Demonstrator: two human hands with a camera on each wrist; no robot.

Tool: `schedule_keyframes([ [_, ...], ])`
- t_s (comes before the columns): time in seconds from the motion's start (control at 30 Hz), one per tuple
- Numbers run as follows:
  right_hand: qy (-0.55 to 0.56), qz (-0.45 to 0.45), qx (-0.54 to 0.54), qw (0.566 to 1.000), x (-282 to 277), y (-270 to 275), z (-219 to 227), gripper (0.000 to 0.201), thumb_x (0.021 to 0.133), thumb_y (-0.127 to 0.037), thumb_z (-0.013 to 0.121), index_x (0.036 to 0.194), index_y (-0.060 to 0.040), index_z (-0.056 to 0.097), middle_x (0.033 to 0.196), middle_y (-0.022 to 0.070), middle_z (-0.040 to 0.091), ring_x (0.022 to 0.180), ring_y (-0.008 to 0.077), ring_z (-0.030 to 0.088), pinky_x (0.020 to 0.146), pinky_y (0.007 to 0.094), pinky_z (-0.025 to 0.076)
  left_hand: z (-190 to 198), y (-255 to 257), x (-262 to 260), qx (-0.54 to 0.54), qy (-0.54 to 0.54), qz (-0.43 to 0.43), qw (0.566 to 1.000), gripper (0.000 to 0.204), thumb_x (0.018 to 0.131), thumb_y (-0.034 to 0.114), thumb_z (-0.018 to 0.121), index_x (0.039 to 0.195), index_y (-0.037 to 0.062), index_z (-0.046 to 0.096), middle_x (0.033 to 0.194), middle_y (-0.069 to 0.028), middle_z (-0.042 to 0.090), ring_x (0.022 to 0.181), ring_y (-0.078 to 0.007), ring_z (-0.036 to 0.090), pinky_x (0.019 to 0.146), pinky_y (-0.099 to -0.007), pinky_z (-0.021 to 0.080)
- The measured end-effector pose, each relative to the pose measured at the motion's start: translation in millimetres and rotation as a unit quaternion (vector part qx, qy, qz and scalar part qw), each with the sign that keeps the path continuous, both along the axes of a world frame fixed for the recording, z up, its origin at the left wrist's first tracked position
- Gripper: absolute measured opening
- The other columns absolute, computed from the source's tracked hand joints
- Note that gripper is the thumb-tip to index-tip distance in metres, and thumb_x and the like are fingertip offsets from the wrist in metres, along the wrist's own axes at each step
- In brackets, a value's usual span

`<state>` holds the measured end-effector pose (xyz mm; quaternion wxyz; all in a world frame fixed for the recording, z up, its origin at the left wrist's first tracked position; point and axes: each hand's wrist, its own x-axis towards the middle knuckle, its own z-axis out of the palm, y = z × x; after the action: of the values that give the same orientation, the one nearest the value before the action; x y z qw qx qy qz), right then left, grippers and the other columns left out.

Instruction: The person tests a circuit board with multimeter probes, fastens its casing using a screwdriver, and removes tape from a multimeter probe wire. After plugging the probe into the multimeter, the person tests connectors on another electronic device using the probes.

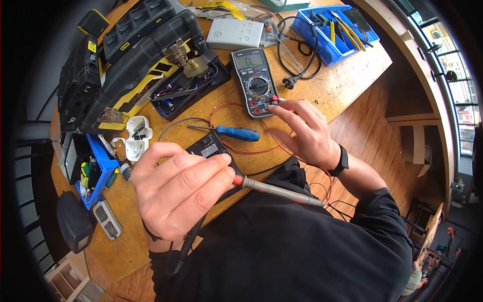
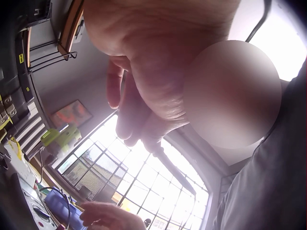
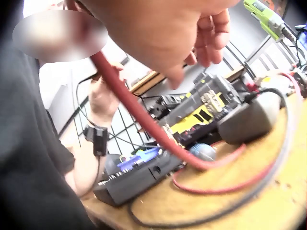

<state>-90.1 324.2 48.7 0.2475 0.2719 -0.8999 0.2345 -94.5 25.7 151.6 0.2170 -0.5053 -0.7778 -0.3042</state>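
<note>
My left hand (image 1: 183, 189) pinches the red-collared end of a grey test probe (image 1: 282, 193), which slants to the lower right over the dark shirt. In the left wrist view the probe (image 2: 176, 171) sticks out past the fingertips. From its far end runs a red lead (image 1: 329, 187). My right hand (image 1: 307, 128) hovers by the lower right corner of a multimeter (image 1: 259, 83), fingers loosely bent, with a red plug (image 1: 274, 99) right at the fingertips. The meter's display reads OL. Partly behind the left hand lies a black box with a label (image 1: 209, 150).
A blue screwdriver (image 1: 239, 133) lies between the meter and the black box. Behind stand a grey box (image 1: 234, 33), a blue bin of pliers (image 1: 327, 48) and a large black-yellow toolbox (image 1: 146, 75). A power cord with plug (image 1: 289, 82) coils right of the meter.
</note>
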Motion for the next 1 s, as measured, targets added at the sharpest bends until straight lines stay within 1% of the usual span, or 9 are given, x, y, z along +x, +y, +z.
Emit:
schedule_keyframes([
  [0.13, 0.104, 0.276, -0.163, 0.941, -1, -24, 29, 0.05, 0.085, -0.035, 0.091, 0.117, 0.001, 0.076, 0.094, 0.0121, 0.069, 0.071, 0.021, 0.067, 0.057, 0.0331, 0.054, -7, 5, -4, 0.0, 0.0, -0.001, 1.0, 0.021, 0.084, 0.012, 0.088, 0.1, 0.0025, 0.078, 0.095, -0.0101, 0.08, 0.074, -0.0204, 0.074, 0.066, -0.0341, 0.049],
  [0.17, 0.138, 0.339, -0.191, 0.911, -4, -32, 35, 0.047, 0.089, -0.038, 0.089, 0.111, 0.0011, 0.077, 0.091, 0.0106, 0.067, 0.069, 0.0183, 0.066, 0.055, 0.0296, 0.053, -10, 6, -5, 0.005, 0.003, -0.004, 1.0, 0.023, 0.084, 0.011, 0.088, 0.101, 0.0016, 0.077, 0.097, -0.0107, 0.08, 0.074, -0.0204, 0.074, 0.066, -0.0343, 0.049],
  [0.2, 0.152, 0.351, -0.204, 0.901, 0, -41, 41, 0.039, 0.092, -0.03, 0.088, 0.11, 0.002, 0.076, 0.089, 0.0107, 0.067, 0.068, 0.0195, 0.066, 0.057, 0.0288, 0.054, -12, 7, -6, 0.003, 0.005, -0.006, 1.0, 0.023, 0.084, 0.011, 0.088, 0.101, 0.0016, 0.077, 0.097, -0.0107, 0.08, 0.074, -0.0204, 0.074, 0.066, -0.0343, 0.049],
  [0.3, 0.136, 0.34, -0.184, 0.912, -2, -42, 40, 0.028, 0.096, -0.016, 0.085, 0.11, 0.006, 0.074, 0.095, 0.0142, 0.069, 0.074, 0.0233, 0.07, 0.062, 0.0328, 0.058, -11, 4, -6, 0.019, 0.024, 0.004, 1.0, 0.025, 0.08, 0.013, 0.089, 0.101, 0.0037, 0.079, 0.097, -0.007, 0.08, 0.077, -0.0168, 0.075, 0.066, -0.0309, 0.049],
  [0.37, 0.103, 0.336, -0.179, 0.919, -4, -40, 31, 0.031, 0.096, -0.013, 0.085, 0.114, 0.0096, 0.072, 0.102, 0.0181, 0.072, 0.081, 0.0275, 0.073, 0.069, 0.0361, 0.063, -1, -2, -4, 0.041, -0.017, 0.021, 0.999, 0.025, 0.081, 0.014, 0.09, 0.099, 0.0026, 0.078, 0.1, -0.012, 0.08, 0.08, -0.0265, 0.073, 0.068, -0.0375, 0.051],
  [0.5, 0.095, 0.328, -0.195, 0.919, -4, -39, 34, 0.033, 0.093, -0.012, 0.088, 0.114, 0.0085, 0.073, 0.105, 0.0196, 0.073, 0.084, 0.0294, 0.075, 0.074, 0.0374, 0.064, -7, 4, -8, 0.041, -0.041, 0.02, 0.998, 0.033, 0.074, 0.017, 0.091, 0.104, 0.007, 0.083, 0.105, -0.0058, 0.081, 0.085, -0.0212, 0.073, 0.069, -0.0334, 0.051],
  [0.67, 0.096, 0.316, -0.215, 0.919, -4, -39, 34, 0.031, 0.09, -0.01, 0.09, 0.111, 0.0071, 0.073, 0.102, 0.0178, 0.072, 0.083, 0.0281, 0.074, 0.072, 0.0365, 0.063, -18, 12, -9, 0.056, -0.023, 0.05, 0.997, 0.031, 0.074, 0.014, 0.09, 0.103, 0.0064, 0.083, 0.105, -0.0045, 0.082, 0.087, -0.0224, 0.072, 0.071, -0.0348, 0.052],
  [0.73, 0.1, 0.316, -0.223, 0.917, -5, -40, 35, 0.03, 0.088, -0.008, 0.091, 0.108, 0.0067, 0.074, 0.098, 0.0157, 0.07, 0.079, 0.026, 0.072, 0.07, 0.0351, 0.062, -18, 13, -10, 0.055, -0.036, 0.056, 0.996, 0.03, 0.075, 0.015, 0.09, 0.101, 0.0029, 0.082, 0.1, -0.0097, 0.081, 0.086, -0.0264, 0.07, 0.071, -0.036, 0.051],
  [1.0, 0.094, 0.315, -0.226, 0.917, -3, -38, 32, 0.031, 0.087, -0.008, 0.091, 0.109, 0.0062, 0.074, 0.101, 0.0166, 0.071, 0.082, 0.0265, 0.072, 0.072, 0.0358, 0.062, -17, 12, -11, 0.037, -0.023, 0.059, 0.997, 0.028, 0.079, 0.018, 0.089, 0.102, 0.0025, 0.081, 0.099, -0.0099, 0.081, 0.084, -0.0256, 0.072, 0.073, -0.0381, 0.05],
])
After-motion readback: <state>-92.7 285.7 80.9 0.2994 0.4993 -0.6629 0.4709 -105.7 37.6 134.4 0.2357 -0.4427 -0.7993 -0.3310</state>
